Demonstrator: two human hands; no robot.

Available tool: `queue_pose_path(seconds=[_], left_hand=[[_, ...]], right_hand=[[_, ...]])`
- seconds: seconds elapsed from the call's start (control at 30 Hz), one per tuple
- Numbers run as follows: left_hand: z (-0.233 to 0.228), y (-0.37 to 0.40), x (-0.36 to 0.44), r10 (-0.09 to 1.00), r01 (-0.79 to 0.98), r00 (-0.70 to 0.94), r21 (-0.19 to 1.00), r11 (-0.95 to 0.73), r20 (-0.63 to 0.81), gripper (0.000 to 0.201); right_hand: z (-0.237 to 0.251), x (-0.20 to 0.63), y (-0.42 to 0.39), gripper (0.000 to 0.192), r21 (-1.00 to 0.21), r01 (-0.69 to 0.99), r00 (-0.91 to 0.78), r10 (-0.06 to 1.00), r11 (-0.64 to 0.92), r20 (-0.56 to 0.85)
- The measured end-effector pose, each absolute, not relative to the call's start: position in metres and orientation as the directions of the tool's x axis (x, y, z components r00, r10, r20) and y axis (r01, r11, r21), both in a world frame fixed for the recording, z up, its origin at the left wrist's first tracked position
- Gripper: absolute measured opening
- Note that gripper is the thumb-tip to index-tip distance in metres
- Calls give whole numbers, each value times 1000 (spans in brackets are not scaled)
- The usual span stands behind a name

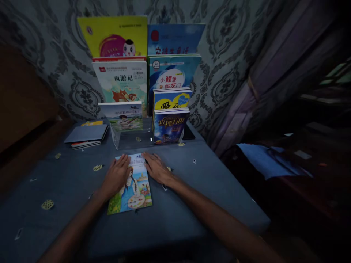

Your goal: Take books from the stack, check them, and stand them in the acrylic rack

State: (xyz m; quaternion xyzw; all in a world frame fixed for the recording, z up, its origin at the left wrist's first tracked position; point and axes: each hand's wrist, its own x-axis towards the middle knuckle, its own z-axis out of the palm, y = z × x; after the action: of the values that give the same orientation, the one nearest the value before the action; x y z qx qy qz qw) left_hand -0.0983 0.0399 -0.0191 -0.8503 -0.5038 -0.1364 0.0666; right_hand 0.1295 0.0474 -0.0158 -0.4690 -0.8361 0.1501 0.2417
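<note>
A thin picture book (134,193) lies face up on the table, its cover showing a figure in a blue dress with a paint palette. My left hand (118,173) rests flat over its upper left edge, fingers stretched out. At the book's upper right corner, my right hand (157,167) lies with its fingers extended, fingertips touching the edge. Just beyond stands a clear stepped book stand (128,140). On its front tier are a book with a green landscape cover (124,118) and a dark blue book (170,128).
Higher tiers hold a yellow book (109,31), a pale teal book (120,82) and several blue ones. Left of the stand is a stack of books (86,134). A dark flat object (188,133) lies behind its right side. The blue tablecloth (192,193) ends near a purple curtain (244,98).
</note>
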Motion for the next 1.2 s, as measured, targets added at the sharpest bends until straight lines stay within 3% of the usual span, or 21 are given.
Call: queue_pose_path(seconds=[0.2, 0.4, 0.63, 0.77, 0.9, 1.2], left_hand=[[-10, 38, -48, 785, 791, 581, 80, -607, 214, 48], [-2, -13, -34, 670, 653, 722, 151, -742, 173, 46], [-2, -63, -40, 625, 612, 765, 129, -780, 152, 48], [0, -65, -43, 613, 585, 774, 194, -788, 157, 47], [5, -61, -59, 647, 609, 751, 241, -755, 129, 55], [3, -34, -127, 844, 805, 536, 277, -524, 39, 65]], right_hand=[[-20, 134, 55, 50, -483, 715, -433, 863, 505, 260], [-20, 136, 58, 51, -517, 682, -452, 854, 517, 257], [-21, 134, 58, 49, -476, 710, -453, 854, 520, 256], [-24, 134, 59, 50, -458, 712, -468, 846, 532, 256], [-25, 134, 60, 50, -453, 701, -485, 834, 550, 263], [-23, 134, 59, 51, -469, 701, -483, 841, 538, 243]])
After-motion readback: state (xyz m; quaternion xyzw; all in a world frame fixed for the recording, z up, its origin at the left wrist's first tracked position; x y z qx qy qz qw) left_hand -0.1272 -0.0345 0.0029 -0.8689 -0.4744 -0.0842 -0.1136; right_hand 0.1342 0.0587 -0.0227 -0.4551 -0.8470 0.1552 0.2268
